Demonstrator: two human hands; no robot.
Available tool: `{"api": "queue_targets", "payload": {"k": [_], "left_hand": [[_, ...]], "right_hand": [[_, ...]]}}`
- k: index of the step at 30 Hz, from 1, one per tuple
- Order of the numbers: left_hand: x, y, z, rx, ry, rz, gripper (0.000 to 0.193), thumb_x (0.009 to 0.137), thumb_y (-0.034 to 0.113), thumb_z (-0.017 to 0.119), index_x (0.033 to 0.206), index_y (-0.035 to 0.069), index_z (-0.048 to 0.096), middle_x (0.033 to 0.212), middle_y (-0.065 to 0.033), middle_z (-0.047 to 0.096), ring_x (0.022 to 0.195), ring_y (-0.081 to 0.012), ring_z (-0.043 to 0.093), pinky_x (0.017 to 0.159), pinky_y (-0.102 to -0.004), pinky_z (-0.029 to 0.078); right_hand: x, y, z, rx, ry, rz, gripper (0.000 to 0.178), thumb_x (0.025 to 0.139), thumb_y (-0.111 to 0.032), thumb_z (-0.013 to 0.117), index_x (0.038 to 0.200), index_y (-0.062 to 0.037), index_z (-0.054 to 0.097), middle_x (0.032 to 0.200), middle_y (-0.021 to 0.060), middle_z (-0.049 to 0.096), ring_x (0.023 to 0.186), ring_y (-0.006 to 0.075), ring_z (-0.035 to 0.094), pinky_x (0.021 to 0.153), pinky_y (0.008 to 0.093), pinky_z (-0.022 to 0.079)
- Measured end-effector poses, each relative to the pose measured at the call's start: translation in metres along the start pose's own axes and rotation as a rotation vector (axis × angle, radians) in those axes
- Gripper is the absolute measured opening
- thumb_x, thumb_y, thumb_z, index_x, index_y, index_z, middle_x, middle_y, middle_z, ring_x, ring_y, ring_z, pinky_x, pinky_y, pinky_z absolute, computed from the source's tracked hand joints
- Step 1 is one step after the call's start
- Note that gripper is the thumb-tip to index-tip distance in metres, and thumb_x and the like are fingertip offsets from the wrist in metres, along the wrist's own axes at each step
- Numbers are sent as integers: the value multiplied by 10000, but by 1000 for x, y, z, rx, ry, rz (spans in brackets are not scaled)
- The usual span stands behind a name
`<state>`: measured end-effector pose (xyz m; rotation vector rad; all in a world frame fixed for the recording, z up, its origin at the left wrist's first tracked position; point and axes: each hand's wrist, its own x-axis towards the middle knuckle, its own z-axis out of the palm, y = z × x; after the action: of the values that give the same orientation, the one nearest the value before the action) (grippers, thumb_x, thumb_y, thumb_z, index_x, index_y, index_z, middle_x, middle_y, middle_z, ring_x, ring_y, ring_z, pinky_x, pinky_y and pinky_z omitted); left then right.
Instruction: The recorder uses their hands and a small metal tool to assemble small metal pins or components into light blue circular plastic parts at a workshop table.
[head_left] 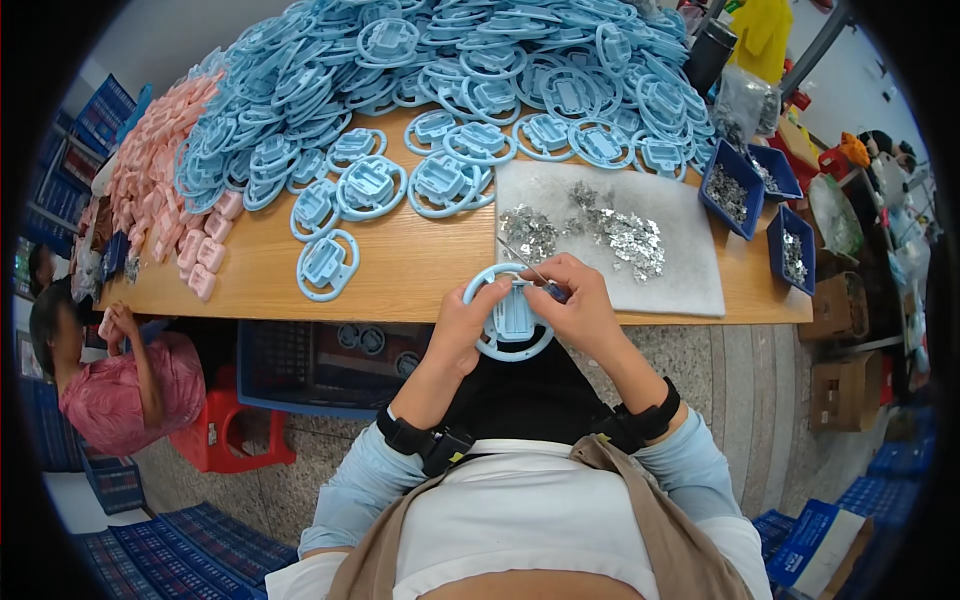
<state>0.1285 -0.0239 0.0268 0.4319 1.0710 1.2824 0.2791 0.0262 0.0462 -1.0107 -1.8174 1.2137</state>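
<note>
My left hand (462, 328) is closed on the left rim of a light blue plastic steering-wheel-shaped part (514, 320), its thumb near the top of the raised centre. The part is held just off the table's front edge, above my lap. In my right hand (584, 308) is a thin screwdriver-like tool (524, 262) with a dark handle, its metal shaft pointing up and left. Right-hand fingertips also press at the part's upper right; what lies under them is hidden. Small flat metal pieces (632, 243) lie in heaps on a white foam mat (690, 285) beyond my hands.
A big pile of similar blue parts (400, 70) covers the back of the wooden table (420, 280). Pink plastic pieces (150, 180) are heaped at left. Blue bins (735, 190) of metal bits stand at right. Someone in pink (140, 390) sits left, by a red stool (225, 430).
</note>
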Motion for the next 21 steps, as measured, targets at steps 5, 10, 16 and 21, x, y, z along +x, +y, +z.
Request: {"api": "queue_targets", "payload": {"k": [5,10,16,21], "left_hand": [[2,-9,-13,120,-66,47,243,807,154,618,1007,20,585,848,-8,597,707,-57,551,567,-194,414],[1,-8,-15,106,-71,72,260,806,134,601,1037,20,561,893,0,586,748,-52,534,584,-190,406],[-3,-5,-9,52,-38,73,275,814,144,605,1050,16,547,906,-9,589,773,-67,553,612,-209,440],[-2,-5,-11,59,-11,60,256,812,142,611,1030,21,552,885,-10,590,751,-67,557,602,-207,442]], "right_hand": [[5,2,5,-143,25,-75,170,726,-87,616,872,-8,655,753,114,552,594,215,540,542,289,428],[-6,-4,6,-308,153,-209,317,772,-91,604,1088,-76,592,753,111,552,592,271,554,541,340,452],[-37,6,-5,-566,-10,-265,460,777,-1,561,1215,-137,526,713,88,530,559,260,546,511,339,432],[-36,6,2,-700,-36,-297,495,728,-20,567,1204,-151,532,727,63,527,557,244,560,494,341,453]]}}
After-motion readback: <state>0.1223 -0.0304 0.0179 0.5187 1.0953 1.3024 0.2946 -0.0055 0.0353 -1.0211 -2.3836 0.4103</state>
